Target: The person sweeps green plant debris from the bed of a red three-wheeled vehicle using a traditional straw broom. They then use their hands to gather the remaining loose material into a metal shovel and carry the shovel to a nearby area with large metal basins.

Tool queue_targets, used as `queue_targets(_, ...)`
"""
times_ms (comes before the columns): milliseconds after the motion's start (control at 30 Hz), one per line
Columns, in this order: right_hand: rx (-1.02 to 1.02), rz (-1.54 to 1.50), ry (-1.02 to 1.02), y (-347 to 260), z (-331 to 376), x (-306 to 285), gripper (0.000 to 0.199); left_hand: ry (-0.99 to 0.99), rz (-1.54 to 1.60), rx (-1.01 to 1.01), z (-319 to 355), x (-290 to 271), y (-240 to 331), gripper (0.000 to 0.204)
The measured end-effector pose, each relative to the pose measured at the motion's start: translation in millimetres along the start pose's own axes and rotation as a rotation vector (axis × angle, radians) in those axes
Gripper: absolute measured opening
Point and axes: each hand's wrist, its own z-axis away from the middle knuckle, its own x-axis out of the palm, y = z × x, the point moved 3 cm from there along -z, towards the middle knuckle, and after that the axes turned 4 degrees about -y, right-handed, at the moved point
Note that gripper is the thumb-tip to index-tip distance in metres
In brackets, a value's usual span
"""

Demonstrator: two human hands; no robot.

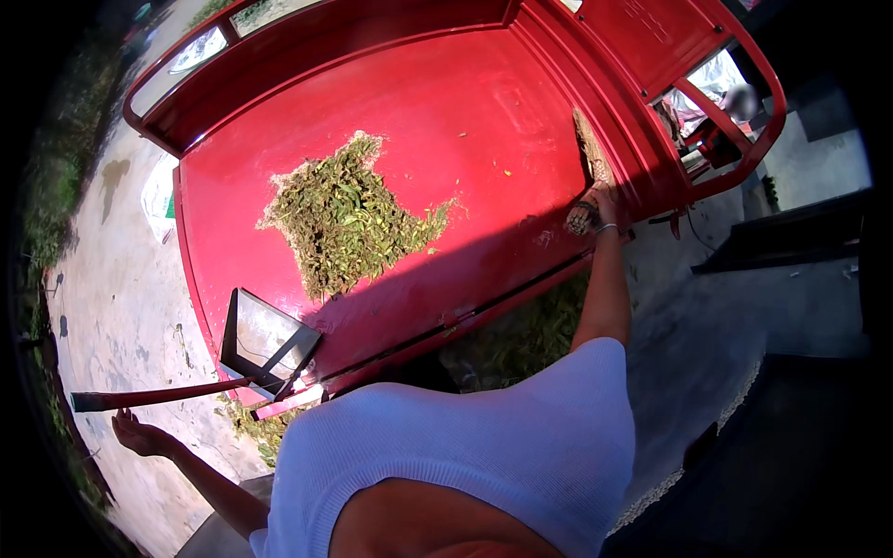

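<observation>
A loose pile of green and yellowish leaves lies on the red cargo bed. At the bed's near left corner rests a metal dustpan, its long dark red handle sticking out to the left. Just under the handle's end is my left hand, palm up, fingers loosely bent and not wrapped round it; whether the fingertips touch it I cannot tell. At the bed's right side my right hand is closed on a straw hand broom, which lies along the side wall.
A red rail frames the bed's far left, and a red panel rises at the right. More leaves lie on the ground below the near edge. A white sack stands beyond the left edge on pale concrete.
</observation>
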Motion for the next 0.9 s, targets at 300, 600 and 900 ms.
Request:
queue_targets(300, 0.238, 0.371, -0.395, 10.7, 94.9, -7.4, 0.064, -0.395, -1.117, -0.574, 244.6, -103.5, -152.8, 0.051)
queue_targets(600, -0.092, 0.127, -0.298, -64.7, -28.3, 80.4, 0.041, -0.903, -0.533, -0.867, 315.1, -29.9, -118.0, 0.045)
queue_targets(900, -0.294, 0.953, -0.307, 112.2, -57.7, 139.2, 0.025, -1.066, -0.285, -0.407, 315.5, 30.3, -3.3, 0.026)
